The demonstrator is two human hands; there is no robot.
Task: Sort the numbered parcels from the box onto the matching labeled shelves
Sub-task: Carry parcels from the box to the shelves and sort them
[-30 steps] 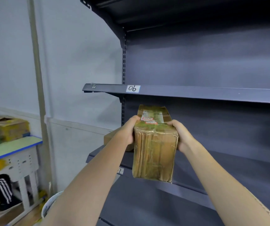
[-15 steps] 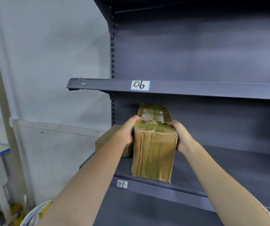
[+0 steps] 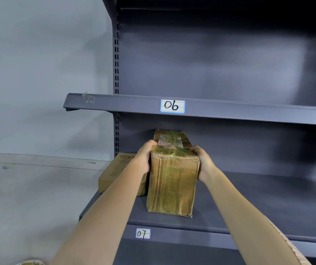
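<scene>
A tape-wrapped brown cardboard parcel (image 3: 172,180) stands on end over the shelf labeled 07 (image 3: 258,203), its bottom edge at or just above the shelf surface. My left hand (image 3: 143,157) grips its upper left side and my right hand (image 3: 203,161) grips its upper right side. White and red stickers show on its top face. A second, flatter brown parcel (image 3: 115,173) lies on the same shelf just to the left, partly hidden by my left forearm. The 07 label (image 3: 143,233) sits on the shelf's front lip.
The shelf above, labeled 06 (image 3: 172,106), hangs close over the parcel's top. Dark grey shelving back panel (image 3: 210,64) fills the rear. A pale wall (image 3: 38,92) stands to the left. The 07 shelf stretches bare to the right.
The view has swung right and closer to the shelving. Both hands have carried the parcel forward and down onto or just above the 07 shelf, beside the flatter parcel.
</scene>
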